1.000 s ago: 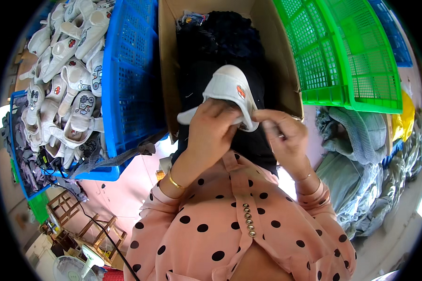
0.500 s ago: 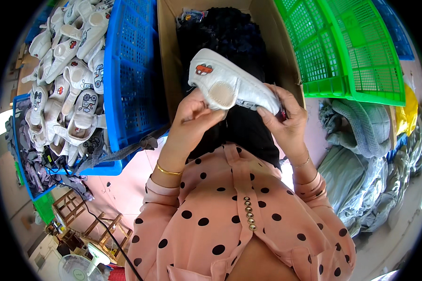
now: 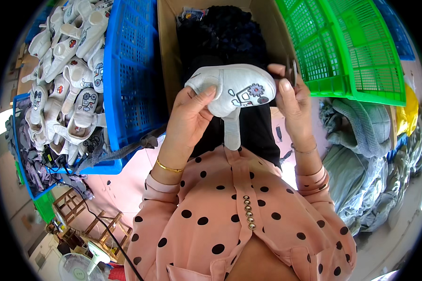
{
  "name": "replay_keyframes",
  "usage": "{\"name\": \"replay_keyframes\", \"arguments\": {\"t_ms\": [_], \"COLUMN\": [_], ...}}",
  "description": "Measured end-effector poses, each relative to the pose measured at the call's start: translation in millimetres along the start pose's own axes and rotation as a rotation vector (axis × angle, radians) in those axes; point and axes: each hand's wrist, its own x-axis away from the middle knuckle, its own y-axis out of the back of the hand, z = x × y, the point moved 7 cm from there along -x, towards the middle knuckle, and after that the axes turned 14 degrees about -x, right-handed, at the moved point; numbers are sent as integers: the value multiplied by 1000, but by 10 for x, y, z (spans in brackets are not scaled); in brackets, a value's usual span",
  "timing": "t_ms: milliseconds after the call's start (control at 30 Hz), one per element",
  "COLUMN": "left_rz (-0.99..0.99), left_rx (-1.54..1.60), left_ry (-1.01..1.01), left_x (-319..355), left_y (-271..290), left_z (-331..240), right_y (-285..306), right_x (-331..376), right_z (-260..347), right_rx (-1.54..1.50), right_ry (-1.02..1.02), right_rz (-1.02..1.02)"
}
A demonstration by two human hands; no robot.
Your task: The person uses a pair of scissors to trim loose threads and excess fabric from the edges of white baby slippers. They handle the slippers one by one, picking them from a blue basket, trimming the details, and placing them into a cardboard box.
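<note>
A white child's fabric shoe (image 3: 246, 89) with an embroidered grey-and-blue vehicle on its upper hangs above my lap, its toe to the right. My left hand (image 3: 192, 110) is closed on the heel end, thumb on the rim of the opening. From the shoe's lower side dangles its loose strap (image 3: 232, 130). Just beyond the toe, my right hand (image 3: 293, 100) is closed around a small dark metal tool (image 3: 293, 72), which looks like thread snips and is partly hidden by the fingers.
A blue crate (image 3: 133, 70) stands on my left, beside a heap of similar white shoes (image 3: 68, 84). Ahead, a cardboard box (image 3: 169, 47) holds black fluffy material (image 3: 225, 35). Green crates (image 3: 347, 51) and grey bundles (image 3: 361, 178) lie to the right; a fan (image 3: 77, 267) is at lower left.
The shoe has been turned over, so its vehicle-embroidered upper and strap now show instead of the side with the red car. My right hand has come off the toe and moved slightly up.
</note>
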Motion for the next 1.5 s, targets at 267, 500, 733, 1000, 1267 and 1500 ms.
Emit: {"name": "replay_keyframes", "arguments": {"t_ms": [267, 500, 733, 1000, 1267, 1500], "left_rz": [179, 333, 279, -13, 56, 75], "left_rx": [74, -254, -1075, -1069, -393, -192], "left_ry": [48, -219, -461, -515, -120, -76], "left_x": [-30, 43, 80, -57, -10, 2], "left_y": [-84, -280, -314, -193, -71, -65], "left_z": [-13, -202, -256, -143, 45, 81], "right_y": [-132, 141, 169, 154, -203, -282], "right_x": [-130, -231, -236, -309, -149, -49], "right_z": [108, 118, 5, -109, 34, -157], "right_rx": [219, 219, 77, 245, 872, 665], "right_ry": [127, 125, 115, 16, 325, 356], "right_rz": [55, -187, -209, -141, 39, 55]}}
